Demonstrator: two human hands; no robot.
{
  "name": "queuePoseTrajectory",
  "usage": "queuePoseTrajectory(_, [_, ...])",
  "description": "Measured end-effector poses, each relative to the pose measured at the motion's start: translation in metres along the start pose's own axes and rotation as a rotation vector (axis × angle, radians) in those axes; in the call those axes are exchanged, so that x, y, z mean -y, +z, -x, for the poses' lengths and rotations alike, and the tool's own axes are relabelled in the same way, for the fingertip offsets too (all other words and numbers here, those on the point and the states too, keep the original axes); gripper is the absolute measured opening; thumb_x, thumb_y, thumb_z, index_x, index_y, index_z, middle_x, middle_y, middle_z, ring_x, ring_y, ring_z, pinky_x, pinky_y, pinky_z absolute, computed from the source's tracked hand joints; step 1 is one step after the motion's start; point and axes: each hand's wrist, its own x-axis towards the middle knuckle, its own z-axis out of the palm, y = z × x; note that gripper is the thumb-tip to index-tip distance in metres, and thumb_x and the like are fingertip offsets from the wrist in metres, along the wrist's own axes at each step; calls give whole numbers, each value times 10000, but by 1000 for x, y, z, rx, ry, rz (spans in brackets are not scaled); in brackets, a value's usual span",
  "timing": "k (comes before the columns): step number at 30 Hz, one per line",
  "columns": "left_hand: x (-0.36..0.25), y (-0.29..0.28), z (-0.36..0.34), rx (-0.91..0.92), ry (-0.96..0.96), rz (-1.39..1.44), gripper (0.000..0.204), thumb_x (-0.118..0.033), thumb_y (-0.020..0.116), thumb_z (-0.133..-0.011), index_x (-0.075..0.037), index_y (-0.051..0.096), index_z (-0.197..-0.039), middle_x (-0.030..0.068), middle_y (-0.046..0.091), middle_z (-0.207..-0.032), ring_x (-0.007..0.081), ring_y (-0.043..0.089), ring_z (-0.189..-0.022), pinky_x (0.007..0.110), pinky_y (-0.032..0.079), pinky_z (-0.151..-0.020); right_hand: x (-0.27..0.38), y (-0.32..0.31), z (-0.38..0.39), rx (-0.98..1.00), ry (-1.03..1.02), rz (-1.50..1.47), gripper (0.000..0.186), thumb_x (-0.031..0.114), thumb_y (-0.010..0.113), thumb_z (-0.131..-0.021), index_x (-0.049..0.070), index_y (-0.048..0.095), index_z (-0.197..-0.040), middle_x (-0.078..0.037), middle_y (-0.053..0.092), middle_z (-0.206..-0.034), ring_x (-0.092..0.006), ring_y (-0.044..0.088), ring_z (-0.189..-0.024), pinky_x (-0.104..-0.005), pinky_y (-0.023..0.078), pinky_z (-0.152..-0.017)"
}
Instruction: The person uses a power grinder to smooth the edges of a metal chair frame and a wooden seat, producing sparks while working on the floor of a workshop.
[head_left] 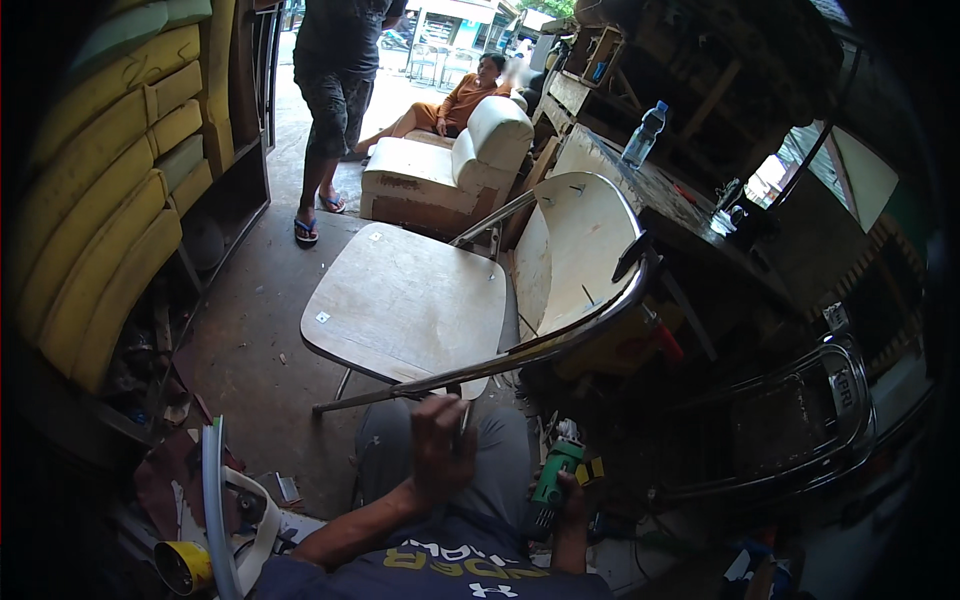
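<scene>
In front of my knees stands a folding-type metal-frame chair, with a pale bare-wood seat (405,300) and a curved pale backrest panel (540,270). Small bolts or fittings poke from both panels. My left hand (440,455) is raised just below the chair's near frame tube (420,385), its fingers curled; whatever they might hold is too small to make out. Low at my right side, my right hand (572,500) is wrapped round a green power tool (552,470), whose tip points away from me.
Yellow cushions (90,220) are stacked at left. Beyond the chair are a worn cream armchair (420,175), a seated person (465,105) and a standing person (335,110). A workbench (650,190) carrying a plastic bottle (645,135) runs along the right. Scraps and a yellow can (180,567) lie lower left.
</scene>
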Motion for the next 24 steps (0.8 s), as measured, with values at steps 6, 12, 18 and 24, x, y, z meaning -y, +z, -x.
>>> queuePoseTrajectory(6, [-34,10,57,909,-454,635,795,-272,716,-962,-1,278,-1568,258,465,-1416,432,515,-1282,456,501,-1019,27,77,-28,32,-170,-33,529,290,719,-905,7,536,-1314,-165,669,-1106,-300,739,-900,-398,642,-721])
queuePoseTrajectory(12, [-37,32,83,768,-209,591,1100,-258,763,-934,-13,-77,-1600,368,350,-1468,508,430,-1383,496,455,-1097,72,148,-42,-171,-271,779,633,268,821,-789,-2,537,-1285,-168,647,-1134,-294,702,-986,-386,603,-780])
queuePoseTrajectory(18, [-23,52,111,635,-480,642,824,-7,612,-920,-43,69,-1538,356,384,-1442,426,612,-1228,459,523,-981,51,145,-78,-240,-441,1046,676,285,863,-729,-24,529,-1229,-125,656,-1032,-214,674,-904,-365,566,-797])
queuePoseTrajectory(24, [-8,58,126,653,-607,812,804,-33,635,-941,-54,67,-1509,318,310,-1509,380,534,-1320,466,492,-1025,41,146,-84,-252,-439,1112,687,281,868,-728,-20,520,-1238,-130,656,-1036,-223,672,-909,-370,565,-806])
